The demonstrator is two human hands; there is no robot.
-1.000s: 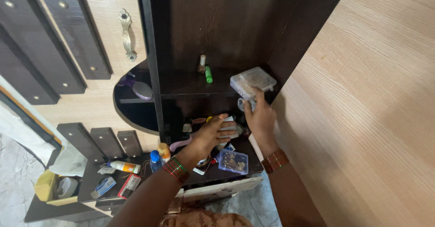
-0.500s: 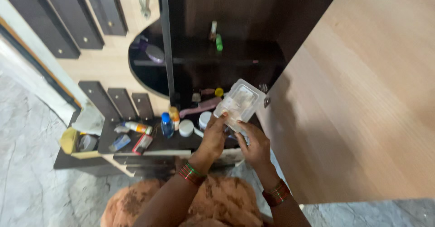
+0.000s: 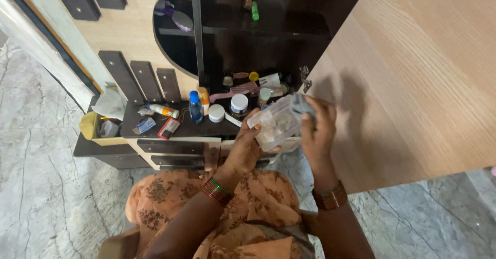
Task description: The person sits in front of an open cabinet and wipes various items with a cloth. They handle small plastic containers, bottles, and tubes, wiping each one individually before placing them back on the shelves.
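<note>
Fingers (image 3: 253,126) clasping clear plastic box (image 3: 276,126)

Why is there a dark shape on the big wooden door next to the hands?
In the head view, that is a soft shadow on the pale door, cast by the right hand holding the clear plastic box; light seems to come from the left. The dark shelves behind look dim.
</note>
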